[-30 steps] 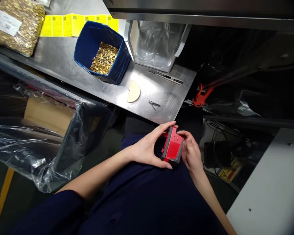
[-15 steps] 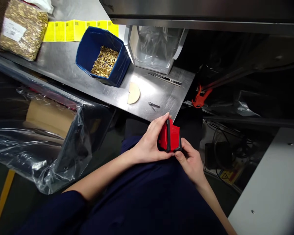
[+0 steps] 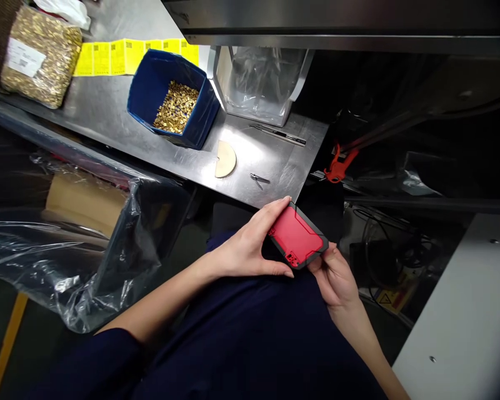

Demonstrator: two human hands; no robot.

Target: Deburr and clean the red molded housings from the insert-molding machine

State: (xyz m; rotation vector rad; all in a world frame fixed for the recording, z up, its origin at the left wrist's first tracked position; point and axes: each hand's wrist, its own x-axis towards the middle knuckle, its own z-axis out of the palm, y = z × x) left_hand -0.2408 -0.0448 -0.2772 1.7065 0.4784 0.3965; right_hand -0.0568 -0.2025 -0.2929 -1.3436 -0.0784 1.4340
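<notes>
Lying with its broad face toward the camera, the red case (image 3: 298, 240) has been rolled over from the edge-on pose in which it was held half a second ago; its black rim and a small cut-out near the lower corner are now exposed. It is kept at the lower centre of the frame, above the lap and just below the steel bench (image 3: 108, 116). The left hand (image 3: 250, 247) is half curled around its left side, thumb beneath. The right hand (image 3: 337, 278) is pinched on the lower right corner. At upper left, a blue bin (image 3: 148, 83) is partly filled with small brass parts (image 3: 175, 106). A labelled clear bag (image 3: 37, 55) is packed with similar pieces.
</notes>
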